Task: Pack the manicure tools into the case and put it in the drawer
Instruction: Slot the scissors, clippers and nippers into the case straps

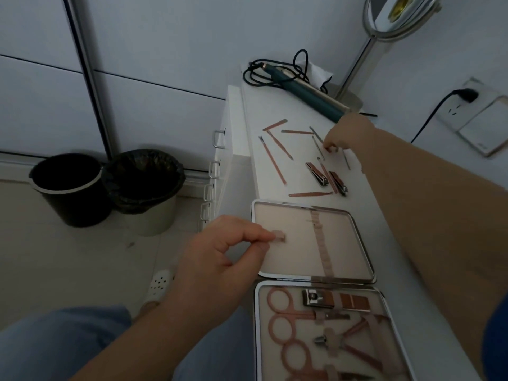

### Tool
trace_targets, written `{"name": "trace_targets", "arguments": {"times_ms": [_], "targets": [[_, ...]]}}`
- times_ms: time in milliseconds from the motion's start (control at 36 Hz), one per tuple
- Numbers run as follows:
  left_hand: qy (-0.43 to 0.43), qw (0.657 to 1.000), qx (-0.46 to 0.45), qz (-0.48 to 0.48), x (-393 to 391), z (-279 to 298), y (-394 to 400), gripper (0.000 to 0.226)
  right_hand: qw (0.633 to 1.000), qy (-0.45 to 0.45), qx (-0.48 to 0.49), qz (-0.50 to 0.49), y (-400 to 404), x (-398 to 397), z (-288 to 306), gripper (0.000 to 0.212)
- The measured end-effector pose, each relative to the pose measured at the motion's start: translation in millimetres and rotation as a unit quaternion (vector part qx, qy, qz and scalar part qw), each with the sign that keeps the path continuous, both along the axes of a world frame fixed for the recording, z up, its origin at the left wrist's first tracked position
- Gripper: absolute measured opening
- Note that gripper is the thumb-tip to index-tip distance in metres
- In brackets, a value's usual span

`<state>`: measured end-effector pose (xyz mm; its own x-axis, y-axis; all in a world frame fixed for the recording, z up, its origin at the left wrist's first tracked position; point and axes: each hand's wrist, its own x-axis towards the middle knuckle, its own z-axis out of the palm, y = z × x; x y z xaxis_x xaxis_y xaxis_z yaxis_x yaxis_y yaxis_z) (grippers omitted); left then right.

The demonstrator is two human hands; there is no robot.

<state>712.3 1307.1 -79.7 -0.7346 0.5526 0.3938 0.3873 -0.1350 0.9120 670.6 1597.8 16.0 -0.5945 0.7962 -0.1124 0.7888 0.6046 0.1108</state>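
Two bins (110,188) on floor at left, dim. Left hand (220,259) at edge of open case (313,240), thumb and forefinger pinched on small tab (280,237) of upper half. Lower half holds scissors (286,325) and clipper (319,298), bottom cut off by frame. Loose tools (275,158) scattered on white cabinet top (247,111). Right hand (346,133) reaches among them, fingertips closed on something small, blurred; what it is, cannot tell. Mirror (395,15) top cropped.
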Motion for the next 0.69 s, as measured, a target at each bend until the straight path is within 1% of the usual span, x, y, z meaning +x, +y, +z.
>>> {"name": "trace_targets", "arguments": {"times_ms": [56,83,139,306,389,500,611,694], "targets": [[0.002,1.000,0.000,0.000,-0.6,-0.8,-0.1,0.019,0.999,-0.001,-0.041,0.006,0.0,-1.2,4.0,0.021],[0.000,1.000,0.003,-0.004,-0.7,-0.9,-0.1,0.016,0.998,0.003,-0.060,0.004,-0.6,-1.3,5.5,0.021],[-0.001,1.000,0.007,-0.008,-0.4,-1.1,0.2,0.013,0.997,-0.004,-0.076,-0.003,-2.3,-1.6,7.5,0.025],[0.002,1.000,0.025,-0.002,2.0,-3.0,1.7,0.014,0.993,0.008,-0.111,-0.026,-0.5,0.8,8.3,0.021],[0.018,0.999,0.027,0.002,2.7,-3.5,1.6,0.015,0.994,0.014,-0.107,-0.026,-1.7,1.6,8.2,0.019],[0.019,0.999,0.029,0.005,3.5,-3.4,1.4,0.014,0.996,0.020,-0.080,-0.016,-5.3,4.1,6.7,0.019],[0.035,0.999,0.031,0.010,4.8,-3.5,-0.2,0.013,0.997,0.050,-0.053,-0.008,-7.2,8.5,3.0,0.017],[0.046,0.998,0.031,0.014,6.7,-4.4,-1.7,0.013,0.998,0.057,-0.033,-0.001,-7.9,12.4,-0.7,0.023]]}}
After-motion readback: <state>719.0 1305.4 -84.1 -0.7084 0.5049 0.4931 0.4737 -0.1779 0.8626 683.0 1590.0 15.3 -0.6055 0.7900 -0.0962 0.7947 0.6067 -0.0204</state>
